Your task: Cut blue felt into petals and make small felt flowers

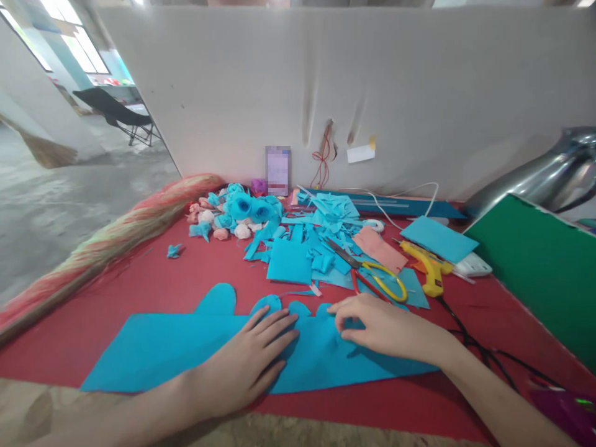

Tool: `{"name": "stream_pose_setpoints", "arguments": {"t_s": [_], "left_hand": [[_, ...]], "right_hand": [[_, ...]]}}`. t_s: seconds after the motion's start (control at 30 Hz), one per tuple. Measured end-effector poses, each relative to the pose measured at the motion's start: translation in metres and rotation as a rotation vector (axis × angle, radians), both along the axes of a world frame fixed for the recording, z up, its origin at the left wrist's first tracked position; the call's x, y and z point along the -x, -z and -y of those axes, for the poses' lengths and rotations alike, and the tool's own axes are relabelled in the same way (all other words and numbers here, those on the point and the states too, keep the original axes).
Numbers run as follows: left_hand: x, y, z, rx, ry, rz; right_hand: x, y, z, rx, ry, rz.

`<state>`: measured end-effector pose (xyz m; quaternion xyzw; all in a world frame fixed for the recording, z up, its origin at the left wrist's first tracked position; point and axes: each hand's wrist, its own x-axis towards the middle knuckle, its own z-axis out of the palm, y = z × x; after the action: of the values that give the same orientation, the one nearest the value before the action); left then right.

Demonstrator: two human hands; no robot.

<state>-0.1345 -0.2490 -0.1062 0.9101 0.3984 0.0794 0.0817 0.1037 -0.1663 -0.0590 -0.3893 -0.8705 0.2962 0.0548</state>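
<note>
A long blue paper sheet (pixel 186 347) lies flat across the front of the red table. My left hand (pixel 258 357) rests palm down on its middle, fingers spread towards the far edge. Rounded blue paper pieces stick out beyond that edge: a larger one (pixel 218 301) on the left, and smaller ones, including one (pixel 266 304) by my left fingertips. My right hand (pixel 372 323) hovers low over the sheet's right part, fingers bent and thumb apart; its index fingertip meets a small rounded piece (pixel 323 309). Nothing shows held in either hand.
Scissors (pixel 372 276) with red and yellow handles lie among blue paper scraps (pixel 326 223). A yellow glue gun (pixel 428 267) with a black cord is at right, near a green board (pixel 540 267). Paper roses (pixel 244 208) are heaped at back left; a phone (pixel 278 171) leans behind.
</note>
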Motion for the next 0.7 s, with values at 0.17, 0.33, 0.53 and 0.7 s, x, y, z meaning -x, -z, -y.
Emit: {"name": "stream_pose_setpoints", "arguments": {"t_s": [0.17,0.33,0.53,0.7], "left_hand": [[0.002,0.002,0.002,-0.002,-0.076,-0.021],[0.001,0.002,0.001,-0.009,-0.135,0.011],[-0.001,0.011,0.006,-0.217,-0.101,0.03],[0.001,0.016,0.013,-0.387,0.034,0.013]], "right_hand": [[0.025,0.007,-0.006,0.05,0.147,-0.187],[0.04,0.013,-0.017,0.083,0.196,-0.186],[0.051,0.009,-0.038,0.175,0.098,-0.109],[0.06,0.019,-0.044,0.281,-0.03,-0.071]]}}
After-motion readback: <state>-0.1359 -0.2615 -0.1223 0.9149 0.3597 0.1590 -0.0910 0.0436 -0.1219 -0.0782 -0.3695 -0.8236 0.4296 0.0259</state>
